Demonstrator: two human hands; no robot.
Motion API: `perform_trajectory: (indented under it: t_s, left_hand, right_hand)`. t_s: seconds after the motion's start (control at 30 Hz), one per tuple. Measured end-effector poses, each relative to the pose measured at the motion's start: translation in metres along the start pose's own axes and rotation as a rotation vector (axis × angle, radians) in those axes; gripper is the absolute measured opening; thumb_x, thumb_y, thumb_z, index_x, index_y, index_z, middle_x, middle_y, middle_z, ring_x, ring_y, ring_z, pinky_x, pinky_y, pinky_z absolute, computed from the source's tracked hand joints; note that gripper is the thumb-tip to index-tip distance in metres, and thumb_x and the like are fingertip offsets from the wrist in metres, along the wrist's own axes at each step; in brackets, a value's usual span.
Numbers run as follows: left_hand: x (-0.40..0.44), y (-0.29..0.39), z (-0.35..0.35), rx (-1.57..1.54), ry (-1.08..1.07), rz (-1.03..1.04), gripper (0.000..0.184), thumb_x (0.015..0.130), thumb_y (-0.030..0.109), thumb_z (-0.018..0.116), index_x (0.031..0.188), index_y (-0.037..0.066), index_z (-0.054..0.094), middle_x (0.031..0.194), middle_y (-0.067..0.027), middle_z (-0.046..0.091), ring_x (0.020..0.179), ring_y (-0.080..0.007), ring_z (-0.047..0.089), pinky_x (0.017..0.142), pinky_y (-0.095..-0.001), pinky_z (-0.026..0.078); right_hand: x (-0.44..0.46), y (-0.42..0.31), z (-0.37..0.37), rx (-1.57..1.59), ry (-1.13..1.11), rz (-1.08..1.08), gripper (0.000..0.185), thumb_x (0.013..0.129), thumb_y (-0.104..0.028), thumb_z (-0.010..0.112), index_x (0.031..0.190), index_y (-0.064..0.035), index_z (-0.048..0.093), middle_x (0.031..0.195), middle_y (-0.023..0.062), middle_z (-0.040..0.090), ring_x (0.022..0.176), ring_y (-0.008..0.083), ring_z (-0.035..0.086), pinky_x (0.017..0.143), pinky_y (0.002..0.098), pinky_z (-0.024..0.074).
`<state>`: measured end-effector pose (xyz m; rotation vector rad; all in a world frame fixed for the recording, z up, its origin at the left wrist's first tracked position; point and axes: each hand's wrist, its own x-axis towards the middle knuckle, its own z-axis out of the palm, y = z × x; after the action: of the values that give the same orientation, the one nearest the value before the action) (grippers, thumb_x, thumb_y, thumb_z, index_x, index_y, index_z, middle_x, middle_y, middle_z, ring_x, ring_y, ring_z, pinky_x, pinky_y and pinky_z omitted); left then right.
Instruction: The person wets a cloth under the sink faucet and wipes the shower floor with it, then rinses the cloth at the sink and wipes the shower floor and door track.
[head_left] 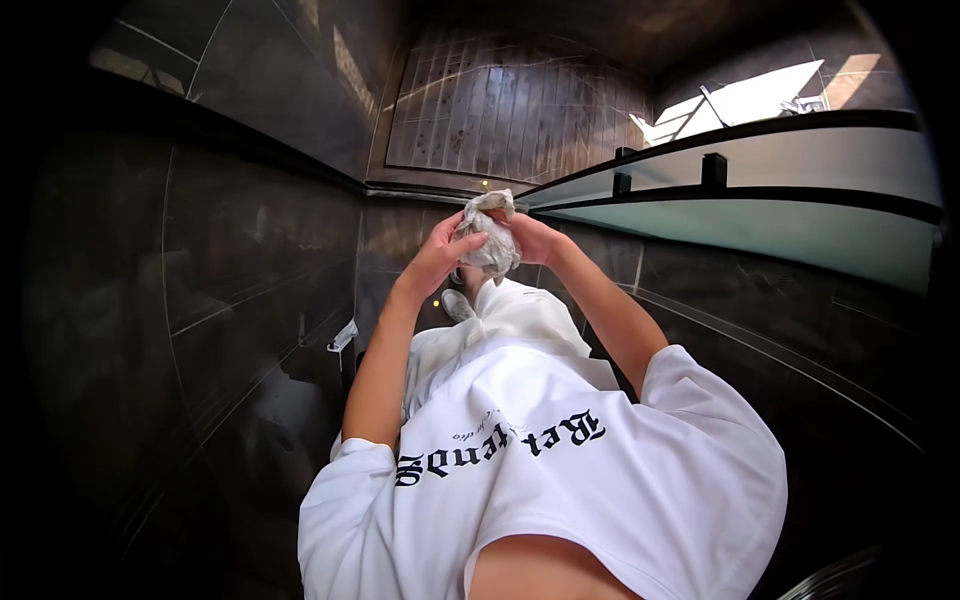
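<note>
Cloth (492,246), crumpled, whitish: held just above frame centre. Pinched at left by left fingers (469,242); gripped at right by right fingers (518,224), tips partly hidden. Seen below: shoe (458,306); at top centre: grooved floor (500,110).

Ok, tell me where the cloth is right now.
In the head view, the cloth is above the centre, held between the left hand and right hand, just below the slatted panel in the picture.

Crumpled grey cloth (490,245), glossy dark tiles (260,225)
</note>
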<state>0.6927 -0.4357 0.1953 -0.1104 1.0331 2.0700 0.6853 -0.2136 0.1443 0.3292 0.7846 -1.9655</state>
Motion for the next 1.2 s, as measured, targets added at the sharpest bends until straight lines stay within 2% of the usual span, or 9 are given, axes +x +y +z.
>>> perform_trajectory:
  t_s: [0.07, 0.23, 0.43, 0.6, 0.67, 0.87, 1.0, 1.07, 1.2]
  left_hand:
    - [0.019, 0.014, -0.004, 0.249, -0.004, 0.007, 0.050, 0.096, 0.020, 0.073, 0.140, 0.004, 0.055, 0.123, -0.0023, 0.067, 0.112, -0.0122, 0.066, 0.096, -0.0299, 0.056]
    - [0.078, 0.033, -0.042, 0.719, 0.194, 0.037, 0.035, 0.094, 0.019, 0.077, 0.120, -0.001, 0.068, 0.104, -0.0024, 0.071, 0.093, -0.0079, 0.062, 0.081, -0.0281, 0.052]
    - [0.153, 0.047, -0.069, 0.855, 0.308, 0.144, 0.034, 0.088, 0.022, 0.080, 0.110, -0.002, 0.071, 0.092, -0.0115, 0.076, 0.084, -0.0149, 0.070, 0.079, -0.0337, 0.054]
    - [0.212, 0.059, -0.089, 0.950, 0.375, 0.104, 0.030, 0.088, 0.018, 0.079, 0.109, -0.002, 0.071, 0.093, -0.0108, 0.077, 0.088, -0.0158, 0.071, 0.080, -0.0328, 0.055]
    - [0.238, 0.067, -0.091, 0.752, 0.307, 0.149, 0.027, 0.088, 0.015, 0.079, 0.108, -0.001, 0.071, 0.090, -0.0072, 0.076, 0.085, -0.0136, 0.070, 0.078, -0.0299, 0.054]
    - [0.341, 0.104, -0.121, 0.831, 0.206, -0.016, 0.029, 0.084, 0.017, 0.078, 0.106, -0.001, 0.073, 0.093, -0.0133, 0.078, 0.090, -0.0200, 0.074, 0.080, -0.0345, 0.056]
    - [0.407, 0.140, -0.158, 0.949, 0.127, -0.089, 0.031, 0.083, 0.021, 0.077, 0.108, 0.002, 0.074, 0.095, -0.0157, 0.077, 0.091, -0.0291, 0.076, 0.081, -0.0388, 0.057]
    - [0.429, 0.174, -0.167, 0.972, 0.026, -0.159, 0.029, 0.086, 0.016, 0.076, 0.110, 0.001, 0.071, 0.093, -0.0059, 0.074, 0.088, -0.0129, 0.069, 0.080, -0.0316, 0.054]
    - [0.468, 0.214, -0.193, 0.902, 0.026, -0.186, 0.029, 0.085, 0.016, 0.077, 0.110, 0.001, 0.072, 0.091, -0.0056, 0.074, 0.087, -0.0128, 0.068, 0.081, -0.0313, 0.054]
  right_hand:
    - [0.009, -0.005, -0.016, 0.041, 0.065, -0.012, 0.045, 0.107, -0.041, 0.055, 0.137, -0.0078, 0.059, 0.132, 0.0075, 0.067, 0.115, 0.0203, 0.069, 0.101, 0.0391, 0.0564]
    - [0.029, -0.072, -0.048, -0.181, 0.148, -0.150, 0.038, 0.100, -0.018, 0.070, 0.134, -0.0050, 0.062, 0.124, 0.0054, 0.068, 0.111, 0.0154, 0.067, 0.097, 0.0324, 0.0551]
    - [0.058, -0.129, -0.065, -0.338, 0.338, -0.359, 0.033, 0.091, -0.008, 0.070, 0.123, -0.0044, 0.063, 0.111, 0.0028, 0.068, 0.103, 0.0113, 0.063, 0.090, 0.0282, 0.0517]
    - [0.069, -0.158, -0.065, -0.277, 0.621, -0.481, 0.033, 0.092, -0.010, 0.070, 0.125, -0.0072, 0.063, 0.112, 0.0032, 0.068, 0.100, 0.0111, 0.064, 0.085, 0.0272, 0.0512]
    - [0.074, -0.168, -0.067, -0.147, 0.689, -0.489, 0.031, 0.096, -0.013, 0.069, 0.125, -0.0045, 0.064, 0.112, 0.0050, 0.070, 0.103, 0.0116, 0.063, 0.089, 0.0284, 0.0503]
    - [0.100, -0.216, -0.079, 0.159, 0.751, -0.612, 0.039, 0.100, -0.023, 0.050, 0.129, -0.0020, 0.066, 0.120, 0.0082, 0.069, 0.111, 0.0174, 0.066, 0.094, 0.0312, 0.0529]
    - [0.154, -0.257, -0.095, 0.013, 0.888, -0.523, 0.044, 0.095, -0.028, 0.070, 0.132, -0.0037, 0.065, 0.121, 0.0064, 0.070, 0.111, 0.0153, 0.065, 0.092, 0.0311, 0.0529]
    - [0.182, -0.283, -0.103, -0.172, 0.934, -0.451, 0.055, 0.085, -0.026, 0.087, 0.131, -0.0047, 0.065, 0.118, 0.0044, 0.071, 0.107, 0.0123, 0.065, 0.092, 0.0307, 0.0522]
    - [0.234, -0.330, -0.129, -0.349, 0.872, -0.451, 0.039, 0.087, -0.017, 0.083, 0.121, -0.0035, 0.069, 0.110, 0.0039, 0.073, 0.101, 0.0122, 0.067, 0.091, 0.0303, 0.0528]
